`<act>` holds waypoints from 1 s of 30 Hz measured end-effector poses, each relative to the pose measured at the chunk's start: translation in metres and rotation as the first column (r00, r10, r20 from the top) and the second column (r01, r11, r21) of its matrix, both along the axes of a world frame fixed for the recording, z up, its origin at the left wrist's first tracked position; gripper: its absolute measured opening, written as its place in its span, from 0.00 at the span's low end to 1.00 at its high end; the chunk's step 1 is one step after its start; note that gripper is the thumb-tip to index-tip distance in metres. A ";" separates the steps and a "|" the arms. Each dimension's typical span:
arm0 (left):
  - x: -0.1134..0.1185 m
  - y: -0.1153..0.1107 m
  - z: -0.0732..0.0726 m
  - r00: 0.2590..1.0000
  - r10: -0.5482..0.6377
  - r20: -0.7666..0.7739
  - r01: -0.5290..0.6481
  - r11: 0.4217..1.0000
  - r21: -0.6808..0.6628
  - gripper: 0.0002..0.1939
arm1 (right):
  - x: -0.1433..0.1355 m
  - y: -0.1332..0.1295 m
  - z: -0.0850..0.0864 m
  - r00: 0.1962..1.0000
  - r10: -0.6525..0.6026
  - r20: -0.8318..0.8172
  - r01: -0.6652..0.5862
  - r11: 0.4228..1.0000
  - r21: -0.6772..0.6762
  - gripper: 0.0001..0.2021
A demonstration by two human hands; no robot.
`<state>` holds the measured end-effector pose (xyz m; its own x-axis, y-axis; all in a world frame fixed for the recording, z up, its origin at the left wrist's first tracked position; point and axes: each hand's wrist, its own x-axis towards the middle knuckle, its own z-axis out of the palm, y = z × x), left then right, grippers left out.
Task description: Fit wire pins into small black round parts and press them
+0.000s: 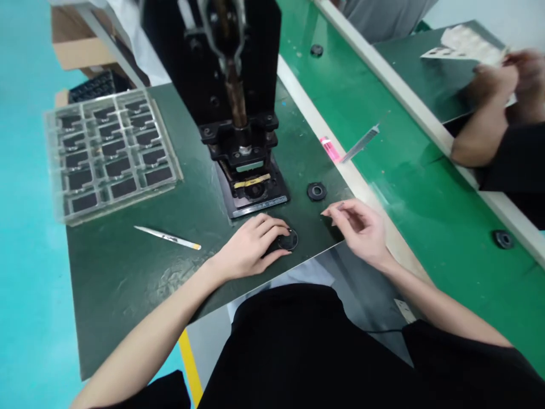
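My left hand lies on the dark green table, its fingers curled round a round black part in front of the press. To the right, my right hand is raised over the table edge with thumb and fingertips pinched together; whatever they hold, if anything, is too small to name. A second round black part with a hole in its centre lies just beyond my right hand. The black press stands behind my left hand, with a yellow strip at its lower part.
A clear tray of black pieces sits at the left, and a white pen-like tool lies nearer. Tweezers and a pink item rest by the green belt. Another person's hands hold a white sheet.
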<state>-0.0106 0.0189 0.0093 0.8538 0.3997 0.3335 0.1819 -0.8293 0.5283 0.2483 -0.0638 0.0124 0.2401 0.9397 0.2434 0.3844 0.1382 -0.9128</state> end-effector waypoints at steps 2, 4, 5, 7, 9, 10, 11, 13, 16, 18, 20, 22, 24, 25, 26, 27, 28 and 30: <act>-0.001 0.002 0.003 0.999 0.019 -0.027 -0.018 0.999 0.034 0.17 | 0.024 -0.018 -0.002 0.985 -0.163 0.059 0.161 0.986 0.031 0.10; -0.002 0.005 0.008 0.999 0.036 -0.027 -0.035 0.998 0.044 0.20 | 0.051 -0.038 -0.008 0.930 -0.350 0.114 0.344 0.936 0.073 0.12; -0.002 0.006 0.011 0.999 0.046 -0.023 -0.045 0.998 0.052 0.20 | 0.062 -0.048 -0.011 0.892 -0.433 0.132 0.425 0.901 0.085 0.13; 0.001 0.008 0.018 0.995 0.100 0.002 -0.100 0.992 0.076 0.18 | 0.080 -0.064 -0.017 0.831 -0.543 0.121 0.539 0.840 0.067 0.15; 0.010 0.010 0.024 0.982 0.187 0.031 -0.189 0.976 0.106 0.15 | 0.089 -0.073 -0.020 0.812 -0.581 0.052 0.582 0.813 0.006 0.16; 0.016 0.013 0.026 0.974 0.224 0.039 -0.228 0.966 0.123 0.13 | 0.091 -0.074 -0.021 0.814 -0.581 0.011 0.581 0.814 -0.023 0.16; 0.024 0.016 0.028 0.968 0.249 0.033 -0.251 0.957 0.142 0.12 | 0.091 -0.073 -0.020 0.822 -0.569 -0.027 0.568 0.822 -0.041 0.17; 0.043 0.023 0.030 0.965 0.260 -0.020 -0.251 0.949 0.193 0.13 | 0.090 -0.069 -0.017 0.853 -0.518 -0.070 0.516 0.855 -0.048 0.18; 0.077 0.035 0.032 0.953 0.266 -0.142 -0.213 0.928 0.306 0.19 | 0.089 -0.066 -0.014 0.897 -0.435 -0.071 0.435 0.900 -0.022 0.18; 0.100 0.039 0.032 0.921 0.301 -0.248 -0.186 0.897 0.400 0.21 | 0.089 -0.069 -0.014 0.916 -0.401 -0.016 0.401 0.916 0.001 0.16; 0.117 0.042 0.032 0.870 0.336 -0.361 -0.139 0.870 0.473 0.19 | 0.088 -0.075 -0.013 0.931 -0.355 0.084 0.353 0.935 0.045 0.13; 0.126 0.044 0.033 0.831 0.339 -0.440 -0.089 0.863 0.497 0.17 | 0.086 -0.080 -0.011 0.940 -0.276 0.199 0.257 0.959 0.117 0.08; 0.126 0.047 0.034 0.827 0.302 -0.474 -0.039 0.872 0.487 0.17 | 0.081 -0.081 -0.008 0.936 -0.192 0.294 0.138 0.971 0.195 0.05; 0.123 0.049 0.034 0.837 0.273 -0.475 -0.018 0.880 0.475 0.18 | 0.077 -0.081 -0.006 0.932 -0.155 0.327 0.084 0.972 0.220 0.05; 0.118 0.050 0.035 0.853 0.247 -0.460 -0.009 0.888 0.460 0.18 | 0.071 -0.079 -0.004 0.929 -0.114 0.351 0.032 0.972 0.231 0.07; 0.111 0.051 0.035 0.876 0.229 -0.425 -0.019 0.896 0.444 0.18 | 0.064 -0.077 -0.001 0.925 -0.063 0.374 -0.029 0.972 0.235 0.07; 0.102 0.051 0.036 0.901 0.228 -0.368 -0.055 0.903 0.426 0.17 | 0.055 -0.073 0.001 0.915 0.007 0.404 -0.110 0.966 0.232 0.08; 0.082 0.047 0.037 0.933 0.290 -0.213 -0.197 0.907 0.371 0.15 | 0.035 -0.061 0.006 0.848 0.187 0.495 -0.327 0.921 0.212 0.07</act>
